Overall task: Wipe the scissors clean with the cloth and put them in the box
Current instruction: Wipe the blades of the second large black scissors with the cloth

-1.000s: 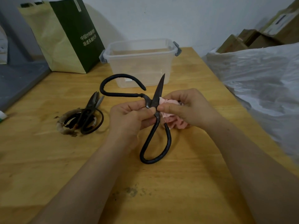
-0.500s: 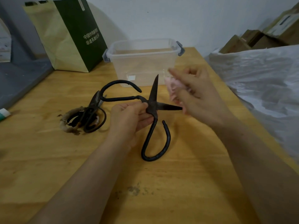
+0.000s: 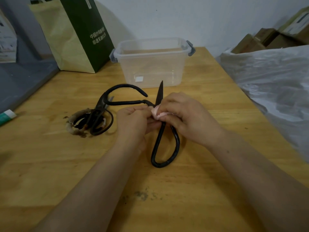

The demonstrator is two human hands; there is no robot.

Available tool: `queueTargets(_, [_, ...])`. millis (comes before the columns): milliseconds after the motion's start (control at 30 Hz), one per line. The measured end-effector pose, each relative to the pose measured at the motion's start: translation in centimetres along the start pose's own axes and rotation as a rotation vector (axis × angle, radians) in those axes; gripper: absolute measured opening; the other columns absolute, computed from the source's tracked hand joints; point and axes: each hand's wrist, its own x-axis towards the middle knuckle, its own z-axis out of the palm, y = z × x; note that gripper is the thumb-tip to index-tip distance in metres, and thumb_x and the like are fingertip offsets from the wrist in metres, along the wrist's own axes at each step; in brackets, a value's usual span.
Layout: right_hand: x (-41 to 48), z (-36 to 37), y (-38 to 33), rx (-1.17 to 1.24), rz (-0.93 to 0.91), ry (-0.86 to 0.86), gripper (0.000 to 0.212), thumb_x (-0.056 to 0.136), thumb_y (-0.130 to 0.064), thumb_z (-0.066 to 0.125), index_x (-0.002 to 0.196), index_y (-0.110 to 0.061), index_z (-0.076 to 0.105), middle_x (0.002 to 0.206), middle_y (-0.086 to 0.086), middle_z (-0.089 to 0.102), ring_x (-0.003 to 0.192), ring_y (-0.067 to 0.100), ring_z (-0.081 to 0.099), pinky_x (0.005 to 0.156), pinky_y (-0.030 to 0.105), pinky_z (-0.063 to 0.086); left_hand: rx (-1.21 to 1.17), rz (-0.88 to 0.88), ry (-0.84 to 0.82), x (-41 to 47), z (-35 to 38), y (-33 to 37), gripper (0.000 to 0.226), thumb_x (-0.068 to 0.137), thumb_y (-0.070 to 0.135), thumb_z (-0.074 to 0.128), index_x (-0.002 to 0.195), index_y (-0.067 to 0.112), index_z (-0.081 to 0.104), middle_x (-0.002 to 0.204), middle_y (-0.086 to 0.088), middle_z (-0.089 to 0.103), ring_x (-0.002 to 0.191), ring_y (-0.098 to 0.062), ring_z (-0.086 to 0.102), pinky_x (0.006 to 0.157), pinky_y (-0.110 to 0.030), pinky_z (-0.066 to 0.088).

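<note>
Pale wooden worktop [image 3: 50, 164] fills the head view, with a white wall behind it. The left hand [image 3: 133, 119] grips the big black scissors [image 3: 158, 141] near the pivot; their handles are spread wide and one blade tip points away from the hands. The right hand [image 3: 189, 118] curls round the pink cloth [image 3: 157, 113], pinching it against the pivot. Beyond both hands stands the clear box [image 3: 150, 67], lid off. Left of the left hand lie the other scissors [image 3: 98, 118], grimy, with a green paper bag [image 3: 80, 36] farther off.
</note>
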Motion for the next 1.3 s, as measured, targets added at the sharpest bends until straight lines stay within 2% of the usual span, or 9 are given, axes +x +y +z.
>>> queueTargets(267, [-0.4,-1.3,0.1,0.065,0.003,-0.138,0.016,0.086,-0.011,0.066,0.101,-0.009,0.073,0.103,0.008,0.065,0.104,0.023,0.056,0.091,0.037,0.043,-0.032,-0.01,0.021,0.0,0.3,0.0,0.023,0.09,-0.005,0.055,0.069,0.003,0.062,0.057,-0.008,0.069,0.052,-0.018,0.068,0.046,-0.024,0.054])
queueTargets(400, [-0.7,-2.4,1.2,-0.123,0.121,-0.263,0.018,0.089,-0.013,0.062,0.104,-0.013,0.072,0.109,0.003,0.061,0.107,0.018,0.053,0.091,0.034,0.042,-0.028,0.022,0.096,0.3,0.0,0.0,0.017,0.09,-0.001,0.057,0.076,0.006,0.061,0.061,-0.007,0.071,0.058,-0.017,0.071,0.046,-0.02,0.052])
queueTargets(567, [-0.6,-2.5,0.9,0.112,0.18,0.342,0.015,0.087,-0.012,0.066,0.101,-0.015,0.072,0.098,-0.002,0.06,0.089,0.007,0.057,0.077,0.009,0.042,-0.009,0.067,0.104,0.7,-0.3,0.0,0.017,0.091,0.001,0.058,0.076,0.009,0.063,0.067,-0.009,0.073,0.067,-0.021,0.073,0.05,-0.02,0.053])
queueTargets(667, [-0.4,-0.2,-0.1,0.162,0.069,0.271,0.021,0.087,-0.015,0.066,0.107,-0.013,0.071,0.103,0.0,0.06,0.092,0.006,0.057,0.078,0.011,0.045,-0.002,0.09,0.015,0.1,0.3,-0.1,0.03,0.087,-0.003,0.06,0.064,0.012,0.071,0.062,-0.008,0.071,0.058,-0.017,0.07,0.049,-0.019,0.052])
queueTargets(767, [-0.2,0.9,-0.1,0.111,-0.026,0.172,0.021,0.085,-0.012,0.067,0.105,-0.009,0.072,0.112,0.007,0.064,0.103,0.019,0.06,0.087,0.032,0.05,0.003,0.103,-0.013,-0.1,0.1,-0.1,0.041,0.086,-0.008,0.055,0.057,0.014,0.075,0.063,-0.007,0.072,0.058,-0.015,0.07,0.05,-0.019,0.052])
queueTargets(933, [-0.6,-0.4,2.2,0.055,0.076,0.087,0.011,0.081,-0.011,0.071,0.092,-0.01,0.075,0.103,-0.004,0.064,0.091,0.008,0.06,0.079,0.024,0.05,-0.019,0.083,0.024,-0.2,0.2,-0.1,0.038,0.09,-0.003,0.057,0.057,0.012,0.07,0.06,-0.006,0.071,0.055,-0.015,0.069,0.047,-0.019,0.052])
queueTargets(1100, [-0.6,-2.2,3.1,0.27,0.359,0.509,0.01,0.084,-0.021,0.07,0.086,-0.031,0.07,0.088,-0.014,0.066,0.083,0.002,0.06,0.075,0.012,0.044,0.013,0.103,0.003,0.3,0.4,-0.6,0.014,0.092,0.004,0.057,0.085,0.003,0.069,0.075,-0.013,0.074,0.07,-0.021,0.072,0.056,-0.02,0.055])
queueTargets(1233, [-0.2,-1.3,1.5,0.469,0.464,0.24,0.013,0.087,-0.027,0.067,0.099,-0.031,0.072,0.085,-0.002,0.073,0.069,0.018,0.066,0.055,0.031,0.054,0.014,0.112,-0.064,-0.2,0.7,-0.8,0.023,0.091,0.004,0.058,0.073,0.009,0.073,0.073,-0.011,0.074,0.065,-0.02,0.072,0.053,-0.021,0.054])
queueTargets(1300, [-0.5,-1.5,1.4,0.558,0.507,0.054,0.014,0.09,-0.023,0.063,0.099,-0.027,0.072,0.079,-0.002,0.073,0.065,0.013,0.066,0.045,0.022,0.052,0.016,0.142,-0.093,-0.3,0.5,-0.7,0.032,0.088,0.004,0.061,0.06,0.015,0.073,0.072,-0.008,0.074,0.065,-0.019,0.072,0.053,-0.021,0.053])
